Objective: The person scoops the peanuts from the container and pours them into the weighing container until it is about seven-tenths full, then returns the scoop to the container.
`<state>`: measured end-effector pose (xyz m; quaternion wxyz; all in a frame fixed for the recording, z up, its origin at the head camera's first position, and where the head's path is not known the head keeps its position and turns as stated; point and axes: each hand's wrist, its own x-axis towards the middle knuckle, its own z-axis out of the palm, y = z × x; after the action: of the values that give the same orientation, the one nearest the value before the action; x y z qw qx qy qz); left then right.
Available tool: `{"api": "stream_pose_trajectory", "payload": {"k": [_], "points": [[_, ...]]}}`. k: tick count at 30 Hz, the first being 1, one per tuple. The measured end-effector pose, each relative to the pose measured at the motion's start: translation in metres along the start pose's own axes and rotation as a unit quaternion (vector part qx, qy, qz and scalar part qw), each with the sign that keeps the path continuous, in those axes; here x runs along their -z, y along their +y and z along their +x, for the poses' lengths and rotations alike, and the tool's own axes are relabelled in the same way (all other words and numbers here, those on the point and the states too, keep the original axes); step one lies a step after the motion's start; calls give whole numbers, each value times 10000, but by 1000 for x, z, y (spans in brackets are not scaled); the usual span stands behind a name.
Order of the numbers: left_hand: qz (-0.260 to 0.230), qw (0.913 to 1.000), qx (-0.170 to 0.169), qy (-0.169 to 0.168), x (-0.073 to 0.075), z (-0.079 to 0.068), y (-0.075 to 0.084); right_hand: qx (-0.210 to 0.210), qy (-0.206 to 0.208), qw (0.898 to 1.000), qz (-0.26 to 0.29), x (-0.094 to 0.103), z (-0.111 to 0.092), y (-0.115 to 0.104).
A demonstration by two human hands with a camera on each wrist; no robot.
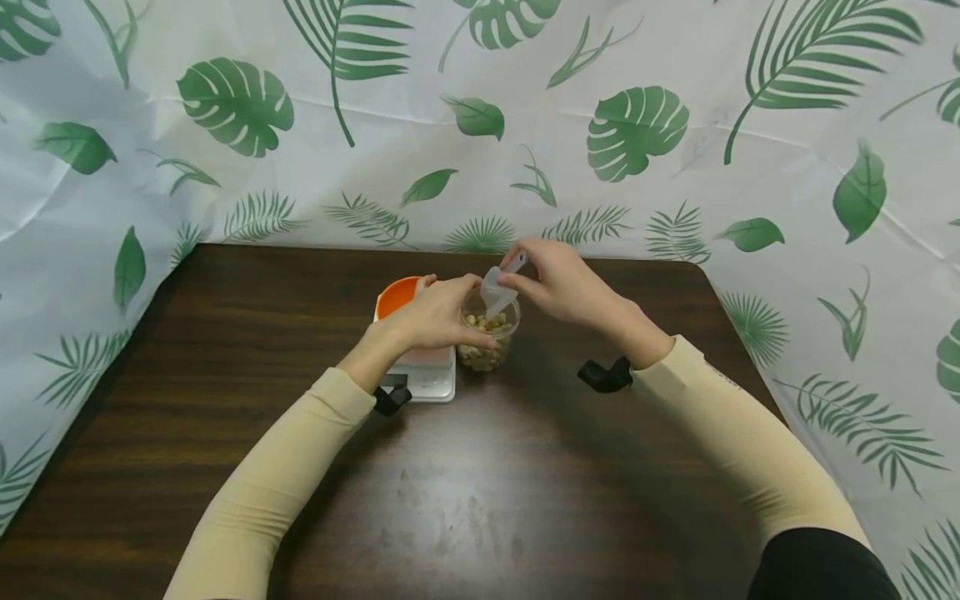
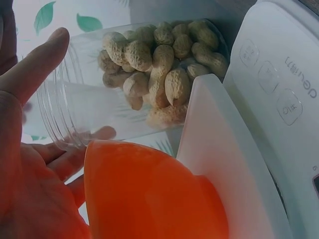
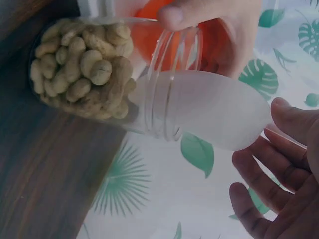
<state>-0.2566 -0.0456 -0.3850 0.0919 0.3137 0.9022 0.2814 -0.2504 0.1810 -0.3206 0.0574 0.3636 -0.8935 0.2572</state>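
Note:
A clear jar [image 2: 84,99] of unshelled peanuts [image 2: 162,67] stands on the table, filled to a bit over half its height. My left hand [image 1: 435,317] holds it at the neck, thumb on the near side and fingers on the far side. In my right hand [image 1: 562,282], thumb and fingers pinch a translucent white scoop [image 3: 219,107] by its handle. The scoop points down through the jar's threaded mouth, its tip above the peanuts. Beside the jar, an orange bowl [image 2: 149,194] sits on a white kitchen scale [image 2: 271,94], partly hidden by my left hand in the head view.
The dark wood-grain table [image 1: 465,500] reaches back to a white leaf-print cloth [image 1: 540,125] hung behind it. Black wrist devices [image 1: 606,375] are strapped at both wrists, over cream sleeves [image 1: 277,483]. The scale stands close to the jar's left side.

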Motion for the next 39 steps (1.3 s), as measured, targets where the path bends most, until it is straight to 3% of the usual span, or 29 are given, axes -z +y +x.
{"api": "stream_pose_trajectory", "payload": {"k": [20,33,39], "points": [[-60,9999,75,-100,-2,2,-5,-127,-603,9979,-223,9,11,-13],[34,9999,110,-68,-4,3,-5,-144,-744,9954,-583,15,15,-22],[-46,9999,105,-70,-3,3,-4,-240,-1132,9905,-744,10,19,-23]]}}
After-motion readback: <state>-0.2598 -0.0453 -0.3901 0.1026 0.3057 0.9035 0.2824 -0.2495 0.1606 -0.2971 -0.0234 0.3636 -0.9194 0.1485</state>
